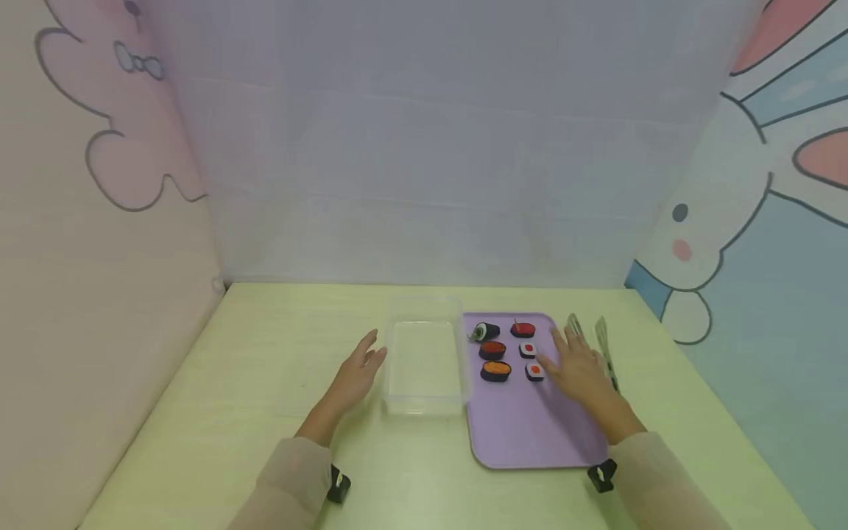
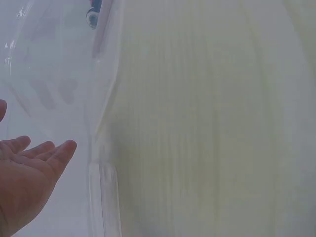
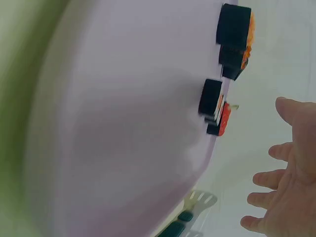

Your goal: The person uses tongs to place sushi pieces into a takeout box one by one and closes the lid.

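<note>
My left hand (image 1: 355,375) hovers beside the left wall of a clear plastic box (image 1: 427,407), fingers extended and holding nothing. The left wrist view shows the same hand (image 2: 29,182) with its fingers spread. Over the right edge of a purple tray (image 1: 520,434) is my right hand (image 1: 579,368), fingers spread and nothing gripped. Several sushi pieces stand on the tray: a roll cone (image 1: 486,331), red-topped piece (image 1: 523,329), dark red-topped piece (image 1: 492,350), orange-topped piece (image 1: 495,371), and two small square rolls (image 1: 528,350), the nearer one (image 1: 534,372) close to my right fingertips.
Metal tongs (image 1: 604,346) lie right of the tray, partly behind my right hand; their slotted end (image 3: 202,200) shows in the right wrist view. A faint transparent sheet or lid (image 1: 298,390) lies left of the box. Walls enclose the pale yellow table (image 1: 199,442) at the back and sides.
</note>
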A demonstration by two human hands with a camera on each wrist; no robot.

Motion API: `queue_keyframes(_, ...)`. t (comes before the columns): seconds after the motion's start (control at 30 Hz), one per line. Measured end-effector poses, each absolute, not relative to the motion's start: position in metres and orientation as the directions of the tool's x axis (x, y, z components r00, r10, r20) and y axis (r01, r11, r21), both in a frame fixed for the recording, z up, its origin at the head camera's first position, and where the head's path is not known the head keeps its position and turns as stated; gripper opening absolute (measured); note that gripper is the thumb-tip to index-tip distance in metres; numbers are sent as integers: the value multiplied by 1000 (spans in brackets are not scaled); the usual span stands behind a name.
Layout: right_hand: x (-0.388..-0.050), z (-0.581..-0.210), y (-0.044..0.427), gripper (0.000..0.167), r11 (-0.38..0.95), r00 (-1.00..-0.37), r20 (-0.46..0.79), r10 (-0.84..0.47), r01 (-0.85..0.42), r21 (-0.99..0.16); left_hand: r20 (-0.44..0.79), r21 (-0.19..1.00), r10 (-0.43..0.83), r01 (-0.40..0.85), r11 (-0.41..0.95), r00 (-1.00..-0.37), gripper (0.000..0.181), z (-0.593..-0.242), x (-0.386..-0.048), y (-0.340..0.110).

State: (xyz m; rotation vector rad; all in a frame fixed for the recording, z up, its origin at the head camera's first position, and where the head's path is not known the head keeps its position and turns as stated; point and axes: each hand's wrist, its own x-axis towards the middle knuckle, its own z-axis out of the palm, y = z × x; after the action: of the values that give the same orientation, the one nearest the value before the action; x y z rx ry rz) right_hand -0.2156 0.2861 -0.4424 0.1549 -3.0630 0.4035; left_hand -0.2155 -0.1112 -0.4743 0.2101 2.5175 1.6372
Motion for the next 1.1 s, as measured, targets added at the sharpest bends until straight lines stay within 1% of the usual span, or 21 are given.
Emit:
queue_keyframes(0.17,-211,-447,303,68,960,-995,78,-66,-85,-266,-32,927,181,39,373,-983,60,-476,-213,-109)
queue_keyframes(0.27,-207,-447,311,69,960,-998,60,-32,-48,-277,-31,933,186,38,357,-982,57,-477,-212,-107)
queue_keyframes(0.43,-201,-448,327,68,951,-999,19,30,23,-307,-48,943,193,20,333,-980,55,-478,-210,-104)
queue_keyframes(0.63,-199,-453,342,69,950,-994,-25,103,106,-294,-68,961,212,-7,277,-975,54,-477,-210,-103)
queue_keyframes(0.87,-202,-456,351,70,906,-975,-113,189,218,-363,-91,969,206,-39,243,-974,54,-474,-211,-104)
queue_keyframes(0.97,-205,-457,353,72,897,-965,-151,216,258,-360,-94,969,207,-42,242,-974,54,-475,-211,-103)
queue_keyframes(1.1,-209,-461,355,69,888,-952,-181,245,296,-353,-100,971,203,-51,235,-974,54,-476,-211,-102)
